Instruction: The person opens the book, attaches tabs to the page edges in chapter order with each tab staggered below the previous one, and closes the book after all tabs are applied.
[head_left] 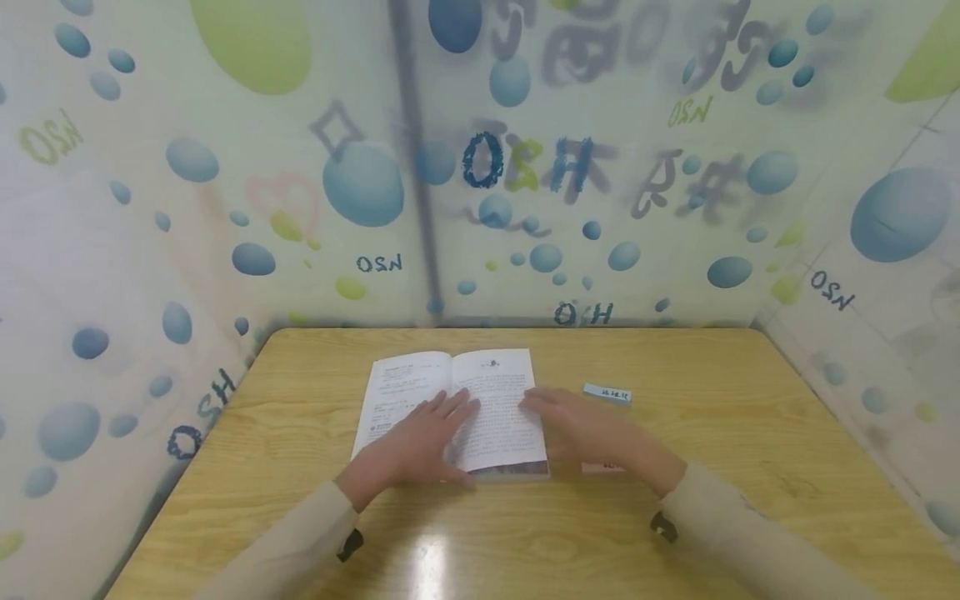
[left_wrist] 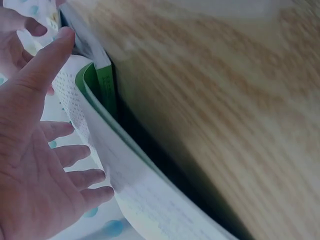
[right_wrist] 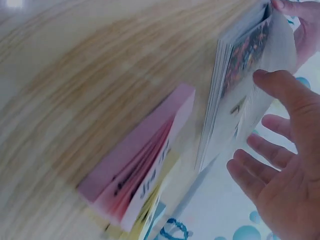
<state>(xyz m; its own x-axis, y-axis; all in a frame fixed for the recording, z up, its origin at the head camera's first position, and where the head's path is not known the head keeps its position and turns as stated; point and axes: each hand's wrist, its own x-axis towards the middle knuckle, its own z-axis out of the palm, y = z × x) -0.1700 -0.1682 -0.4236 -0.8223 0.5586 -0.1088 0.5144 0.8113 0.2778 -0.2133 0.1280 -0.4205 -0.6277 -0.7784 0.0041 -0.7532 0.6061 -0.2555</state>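
Note:
An open book (head_left: 498, 437) with printed white pages lies on the wooden table. My left hand (head_left: 416, 446) is over the lower part of the left page and the middle fold, its fingers spread and fairly straight. At the right page's outer edge, my right hand (head_left: 577, 425) has its fingertips at the paper, fingers extended. In the left wrist view the left fingers are beside the curved page (left_wrist: 145, 185), and a green inner sheet (left_wrist: 100, 87) shows. The right wrist view shows the right hand (right_wrist: 295, 155) beside the book's page stack (right_wrist: 212, 110), with a colourful picture on a lower page.
Right of the book stand small paper pads: a blue one (head_left: 607, 393), a pink one (right_wrist: 135, 155) partly under the right forearm in the head view, and a yellow one (right_wrist: 167, 172). Bubble-patterned curtains (head_left: 645, 275) enclose the table (head_left: 300, 517) at the back and sides.

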